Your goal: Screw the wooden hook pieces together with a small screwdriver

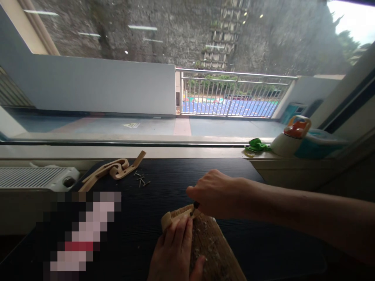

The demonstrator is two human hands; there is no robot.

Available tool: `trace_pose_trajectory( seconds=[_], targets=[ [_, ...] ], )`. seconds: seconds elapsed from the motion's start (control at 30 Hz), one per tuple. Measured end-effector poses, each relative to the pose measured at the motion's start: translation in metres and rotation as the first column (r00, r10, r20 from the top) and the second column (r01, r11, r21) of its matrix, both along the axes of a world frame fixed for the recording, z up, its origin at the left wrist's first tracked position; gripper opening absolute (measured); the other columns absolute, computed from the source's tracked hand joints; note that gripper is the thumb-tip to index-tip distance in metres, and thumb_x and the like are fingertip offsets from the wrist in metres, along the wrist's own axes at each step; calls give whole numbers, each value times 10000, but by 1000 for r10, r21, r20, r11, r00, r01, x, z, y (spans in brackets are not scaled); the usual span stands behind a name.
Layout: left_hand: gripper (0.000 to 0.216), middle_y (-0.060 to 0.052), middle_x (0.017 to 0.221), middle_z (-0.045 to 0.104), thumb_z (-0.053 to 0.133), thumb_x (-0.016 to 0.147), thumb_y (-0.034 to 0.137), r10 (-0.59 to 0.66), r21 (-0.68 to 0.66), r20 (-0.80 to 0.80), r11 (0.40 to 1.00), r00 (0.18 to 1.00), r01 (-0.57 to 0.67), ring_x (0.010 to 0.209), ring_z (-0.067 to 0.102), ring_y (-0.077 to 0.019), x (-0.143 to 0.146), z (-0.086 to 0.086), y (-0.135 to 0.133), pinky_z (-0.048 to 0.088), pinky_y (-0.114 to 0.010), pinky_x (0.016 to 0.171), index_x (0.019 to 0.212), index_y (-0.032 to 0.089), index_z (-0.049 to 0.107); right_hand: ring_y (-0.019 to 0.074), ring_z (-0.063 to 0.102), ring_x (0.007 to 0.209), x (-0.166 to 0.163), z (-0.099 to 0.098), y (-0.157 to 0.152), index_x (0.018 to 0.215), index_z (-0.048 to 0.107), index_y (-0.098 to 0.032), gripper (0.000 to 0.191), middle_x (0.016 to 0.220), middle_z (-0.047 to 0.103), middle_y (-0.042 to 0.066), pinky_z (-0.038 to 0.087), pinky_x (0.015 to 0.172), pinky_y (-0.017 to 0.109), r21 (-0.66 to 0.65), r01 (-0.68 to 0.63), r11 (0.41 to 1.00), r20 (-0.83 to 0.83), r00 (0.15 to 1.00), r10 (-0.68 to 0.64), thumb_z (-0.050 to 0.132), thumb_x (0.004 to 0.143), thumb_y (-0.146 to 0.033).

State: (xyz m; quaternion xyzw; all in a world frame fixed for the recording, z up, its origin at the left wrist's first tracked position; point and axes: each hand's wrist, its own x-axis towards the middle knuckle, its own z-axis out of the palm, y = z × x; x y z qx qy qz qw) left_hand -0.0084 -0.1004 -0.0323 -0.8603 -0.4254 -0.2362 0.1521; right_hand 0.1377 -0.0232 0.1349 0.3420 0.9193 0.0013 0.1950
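A thick, rough wooden board (pixel 215 244) lies on the dark table in front of me. On its far end sits a pale wooden strip with a curled end (pixel 166 220), partly hidden by my fingers. My left hand (pixel 174 246) holds the strip down against the board, fingers side by side and thumb apart on the board. My right hand (pixel 215 191) is closed around the dark handle of a screwdriver (pixel 192 211). Its thin shaft slants down to the strip, close to my left fingertips. The handle is mostly hidden in my fist.
Several loose screws (pixel 141 179) lie on the black table (pixel 175 171), beside curved wooden strips (pixel 118 169). A pixelated patch covers the left side. On the windowsill (pixel 205 152) stand a green cloth (pixel 257 145), a white jug-like container (pixel 284 144) and a teal box (pixel 319 144). A radiator (pixel 38 177) is at left.
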Motion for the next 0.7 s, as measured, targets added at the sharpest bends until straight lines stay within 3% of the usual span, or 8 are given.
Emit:
trace_pose_trajectory(
  seconds=[0.17, 0.47, 0.7],
  targets=[
    [602, -100, 1191, 572, 545, 724, 467, 11, 18, -38, 1000, 999, -10, 1062, 508, -227, 1, 2, 0, 474, -291, 738, 1207, 111, 497, 176, 628, 670, -2, 13, -2, 822, 649, -124, 138, 736, 677, 62, 340, 479, 236, -51, -134, 990, 36, 990, 136, 558, 729, -75],
    [612, -90, 1187, 575, 530, 726, 521, 7, 38, -61, 999, 998, -5, 1047, 507, -218, -3, -7, 5, 454, -285, 770, 1181, 113, 528, 139, 593, 601, 2, -3, 12, 734, 628, -125, 105, 674, 657, 37, 275, 454, 252, -57, -205, 977, -68, 977, 201, 537, 744, -75],
    [598, -87, 1210, 550, 516, 745, 514, 1, 31, -56, 1000, 998, 1, 1077, 479, -218, -4, -11, 5, 431, -284, 798, 1191, 115, 517, 127, 578, 673, 5, -2, 14, 787, 622, -137, 113, 751, 651, 32, 345, 538, 243, -109, -261, 959, -130, 960, 246, 519, 778, -91]
  ],
)
